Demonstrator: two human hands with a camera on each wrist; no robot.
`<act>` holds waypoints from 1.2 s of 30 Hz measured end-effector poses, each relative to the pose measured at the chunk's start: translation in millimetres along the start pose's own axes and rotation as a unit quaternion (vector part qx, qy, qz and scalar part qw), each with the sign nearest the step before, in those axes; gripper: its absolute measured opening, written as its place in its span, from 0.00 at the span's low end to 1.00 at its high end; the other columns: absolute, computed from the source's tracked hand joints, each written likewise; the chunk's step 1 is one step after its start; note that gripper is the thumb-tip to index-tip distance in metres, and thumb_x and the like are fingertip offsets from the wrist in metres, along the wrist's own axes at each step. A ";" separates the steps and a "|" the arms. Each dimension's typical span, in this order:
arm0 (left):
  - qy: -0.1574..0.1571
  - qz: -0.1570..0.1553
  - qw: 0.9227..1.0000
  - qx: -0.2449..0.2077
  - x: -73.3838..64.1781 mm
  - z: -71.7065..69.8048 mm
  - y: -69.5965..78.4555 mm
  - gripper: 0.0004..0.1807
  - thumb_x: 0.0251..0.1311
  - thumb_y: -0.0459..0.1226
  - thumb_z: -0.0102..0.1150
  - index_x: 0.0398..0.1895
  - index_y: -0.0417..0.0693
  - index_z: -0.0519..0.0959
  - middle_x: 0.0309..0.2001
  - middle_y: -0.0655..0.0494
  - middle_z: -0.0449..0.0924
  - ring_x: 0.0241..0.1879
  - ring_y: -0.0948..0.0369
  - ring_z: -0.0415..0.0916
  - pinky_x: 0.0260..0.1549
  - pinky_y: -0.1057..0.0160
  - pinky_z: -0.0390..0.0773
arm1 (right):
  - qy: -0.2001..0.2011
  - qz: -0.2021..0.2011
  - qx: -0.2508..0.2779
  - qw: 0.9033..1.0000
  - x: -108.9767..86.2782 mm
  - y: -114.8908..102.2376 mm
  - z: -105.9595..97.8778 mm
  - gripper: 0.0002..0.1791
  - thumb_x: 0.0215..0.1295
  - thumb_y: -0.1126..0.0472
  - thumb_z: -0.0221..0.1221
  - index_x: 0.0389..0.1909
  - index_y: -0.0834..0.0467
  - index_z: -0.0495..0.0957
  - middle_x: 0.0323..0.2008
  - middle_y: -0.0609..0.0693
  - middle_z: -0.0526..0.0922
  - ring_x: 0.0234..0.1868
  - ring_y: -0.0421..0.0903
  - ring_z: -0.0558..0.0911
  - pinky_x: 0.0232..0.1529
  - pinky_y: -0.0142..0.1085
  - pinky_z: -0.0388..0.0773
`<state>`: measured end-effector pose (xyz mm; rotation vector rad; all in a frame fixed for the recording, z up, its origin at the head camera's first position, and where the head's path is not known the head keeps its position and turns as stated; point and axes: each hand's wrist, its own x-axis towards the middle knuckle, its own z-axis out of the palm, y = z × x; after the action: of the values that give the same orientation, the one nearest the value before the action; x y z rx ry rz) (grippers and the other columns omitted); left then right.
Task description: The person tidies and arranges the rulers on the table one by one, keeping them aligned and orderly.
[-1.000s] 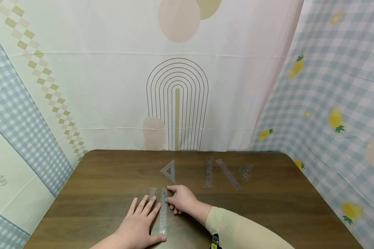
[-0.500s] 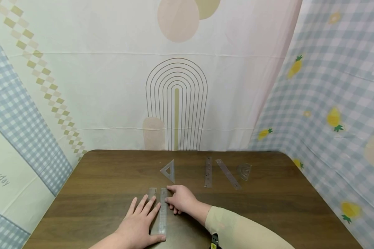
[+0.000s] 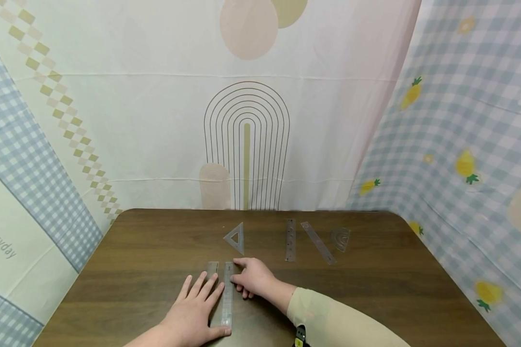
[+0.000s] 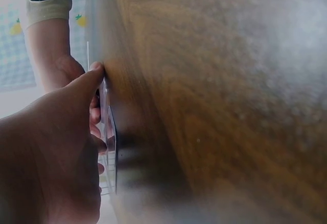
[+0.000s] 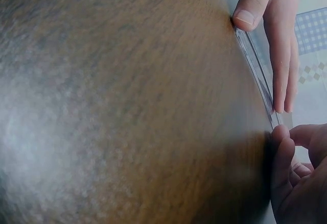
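In the head view a clear ruler (image 3: 227,299) lies lengthwise in front of the person. My left hand (image 3: 193,308) spreads flat to its left, thumb on the ruler's near end. Those spread fingers cover most of a second clear strip (image 3: 213,266), whose far end shows beyond them. From the other side my right hand (image 3: 253,278) holds the ruler by its far right edge with thumb and index finger; its other fingers curl beneath. In the right wrist view the ruler (image 5: 255,66) appears edge-on, low against the tabletop, between both hands.
On the brown wooden table (image 3: 147,241) a clear set square (image 3: 236,238) lies beyond the hands. Farther right are a ruler with cut-out shapes (image 3: 290,241), a slanted ruler (image 3: 319,243) and a protractor (image 3: 341,239). A patterned cloth (image 3: 156,135) hangs behind the table.
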<state>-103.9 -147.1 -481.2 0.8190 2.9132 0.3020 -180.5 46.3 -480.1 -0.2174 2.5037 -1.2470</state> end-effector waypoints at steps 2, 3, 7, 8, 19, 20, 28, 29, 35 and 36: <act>0.001 0.001 1.000 0.003 0.1 -1.2 0.6 0.56 0.53 0.78 0.43 0.75 0.48 0.64 0.76 0.45 0.56 0.75 0.41 0.47 0.69 0.34 0.40 | -0.001 -0.001 0.001 1.000 0.0 -0.1 -0.1 0.32 0.64 0.61 0.66 0.69 0.57 0.71 0.14 0.51 0.80 0.08 0.41 0.74 0.09 0.35 0.72; 0.003 0.002 1.000 0.003 0.2 -1.1 0.6 0.56 0.53 0.77 0.44 0.75 0.48 0.64 0.75 0.45 0.56 0.75 0.41 0.47 0.69 0.34 0.41 | -0.001 -0.002 0.001 1.000 -0.1 -0.2 -0.2 0.32 0.64 0.61 0.66 0.69 0.57 0.71 0.14 0.51 0.80 0.08 0.41 0.74 0.09 0.35 0.72; 0.016 0.007 1.000 0.000 1.2 2.6 -2.4 0.56 0.53 0.76 0.46 0.74 0.46 0.65 0.75 0.43 0.57 0.74 0.40 0.48 0.68 0.33 0.41 | -0.003 -0.003 0.005 1.000 0.1 0.2 -0.5 0.31 0.64 0.62 0.65 0.69 0.58 0.71 0.14 0.51 0.80 0.08 0.41 0.74 0.09 0.35 0.72; 0.017 0.007 1.000 -0.001 1.3 3.3 -2.8 0.56 0.53 0.77 0.46 0.74 0.46 0.66 0.75 0.43 0.58 0.74 0.40 0.49 0.68 0.33 0.41 | -0.003 -0.004 0.006 1.000 0.3 0.3 -0.5 0.31 0.64 0.62 0.65 0.69 0.58 0.71 0.14 0.51 0.80 0.08 0.41 0.74 0.09 0.35 0.72; 0.005 0.001 1.000 0.006 -0.9 0.3 -2.1 0.56 0.53 0.78 0.42 0.75 0.48 0.64 0.76 0.45 0.56 0.75 0.42 0.47 0.69 0.35 0.41 | -0.006 -0.011 0.017 1.000 0.9 0.6 -0.8 0.32 0.64 0.63 0.65 0.70 0.58 0.70 0.15 0.50 0.80 0.08 0.41 0.74 0.09 0.35 0.72; 0.002 0.001 1.000 0.006 -1.1 -0.7 -1.6 0.56 0.53 0.78 0.42 0.75 0.48 0.64 0.76 0.45 0.56 0.75 0.42 0.47 0.69 0.35 0.41 | -0.007 -0.013 0.018 1.000 1.0 0.7 -1.0 0.32 0.64 0.63 0.65 0.70 0.58 0.70 0.15 0.50 0.80 0.08 0.41 0.74 0.10 0.35 0.72; 0.010 0.001 1.000 0.002 -0.1 -1.6 -0.6 0.56 0.53 0.77 0.42 0.74 0.48 0.64 0.75 0.45 0.57 0.75 0.42 0.48 0.69 0.34 0.42 | -0.017 -0.021 0.053 0.998 -3.0 1.5 -3.6 0.31 0.65 0.64 0.64 0.69 0.58 0.70 0.20 0.52 0.81 0.10 0.42 0.74 0.11 0.34 0.72; 0.020 0.002 1.000 0.001 0.8 -0.3 -1.1 0.55 0.54 0.77 0.43 0.74 0.48 0.65 0.75 0.45 0.58 0.75 0.41 0.49 0.69 0.34 0.42 | -0.017 -0.022 0.059 0.998 -3.8 1.5 -4.2 0.30 0.65 0.64 0.64 0.68 0.59 0.70 0.20 0.53 0.82 0.10 0.42 0.74 0.11 0.34 0.72; 0.054 -0.009 0.998 -0.001 6.8 2.1 1.1 0.50 0.58 0.73 0.45 0.72 0.48 0.68 0.74 0.44 0.60 0.74 0.41 0.50 0.69 0.34 0.42 | -0.011 -0.043 0.091 0.995 -9.3 2.2 -8.0 0.25 0.66 0.66 0.62 0.64 0.60 0.73 0.22 0.54 0.82 0.11 0.42 0.74 0.13 0.34 0.74; 0.055 -0.013 0.998 0.004 7.4 0.7 2.9 0.49 0.59 0.73 0.45 0.73 0.49 0.67 0.74 0.45 0.60 0.74 0.41 0.50 0.69 0.34 0.42 | -0.008 -0.047 0.096 0.994 -10.3 2.4 -8.7 0.24 0.66 0.66 0.62 0.63 0.61 0.74 0.22 0.54 0.82 0.11 0.42 0.74 0.13 0.34 0.74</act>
<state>-108.7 -140.7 -481.6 0.7903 3.0250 0.3446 -174.1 57.2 -474.8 -0.2984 2.3646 -1.5073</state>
